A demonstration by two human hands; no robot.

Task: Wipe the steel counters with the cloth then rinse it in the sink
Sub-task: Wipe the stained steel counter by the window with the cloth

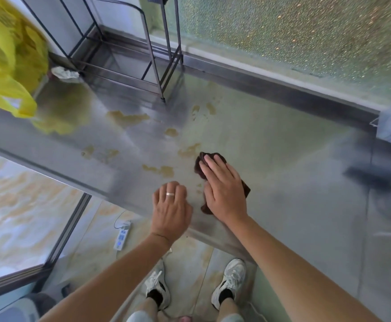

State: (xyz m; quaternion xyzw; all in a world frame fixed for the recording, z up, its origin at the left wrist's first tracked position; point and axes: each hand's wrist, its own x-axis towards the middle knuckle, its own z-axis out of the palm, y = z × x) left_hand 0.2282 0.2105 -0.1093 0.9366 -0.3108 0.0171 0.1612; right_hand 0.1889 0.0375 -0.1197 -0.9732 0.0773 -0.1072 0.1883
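Right hand (224, 189) lies flat on the dark brown cloth (213, 159), fingers straight and pressing it onto the steel counter (282, 159) near the front edge; left hand (171, 205) sits just left of the cloth, fingers loosely curled, holding nothing. Cloth looks soft, limp and light, bunched under the palm, so I'd gather it in the middle. Counter is smooth brushed steel, tan puddle stains (159, 169) left of and beyond the cloth, likely slick

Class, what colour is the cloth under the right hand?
Dark brown cloth, seen in the head view.
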